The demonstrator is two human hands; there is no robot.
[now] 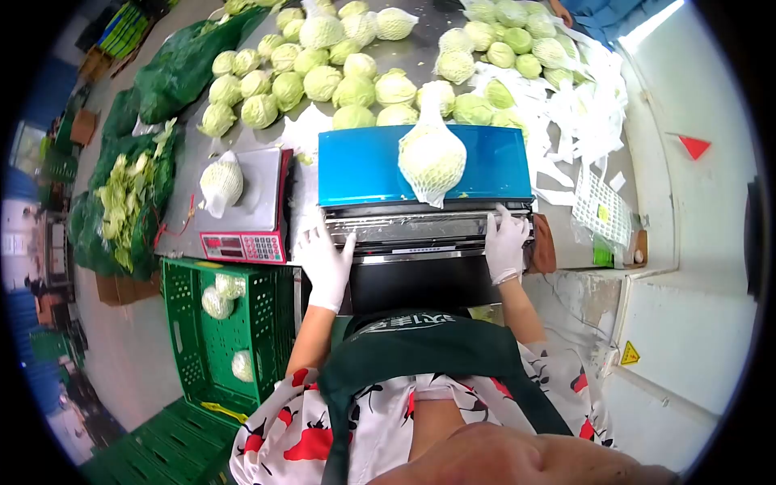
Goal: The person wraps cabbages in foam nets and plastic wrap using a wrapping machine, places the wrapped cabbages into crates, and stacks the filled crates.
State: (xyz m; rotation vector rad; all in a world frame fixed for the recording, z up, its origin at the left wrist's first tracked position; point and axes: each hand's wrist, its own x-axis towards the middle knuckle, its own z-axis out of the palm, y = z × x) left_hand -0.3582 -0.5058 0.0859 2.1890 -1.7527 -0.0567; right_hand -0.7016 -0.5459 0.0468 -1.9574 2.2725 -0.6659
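My left hand (325, 267), in a white glove, rests at the left end of a wrapping machine's shiny clear film strip (420, 229), fingers spread and thumb apart. My right hand (506, 249), also gloved, is at the strip's right end with its fingers extended; whether its fingertips touch the film's edge is hard to tell. On the machine's blue top (356, 166) lies a cabbage in a white foam net (433, 158), its gathered net end pointing away from me. The dark front plate (404, 284) of the machine lies between my wrists.
Left of the machine, a scale (263, 190) carries another netted cabbage (221, 184). Many cabbages (322, 83) cover the back of the table. White foam nets (594, 105) are heaped at right. A green crate (182, 323) holding several wrapped cabbages stands lower left.
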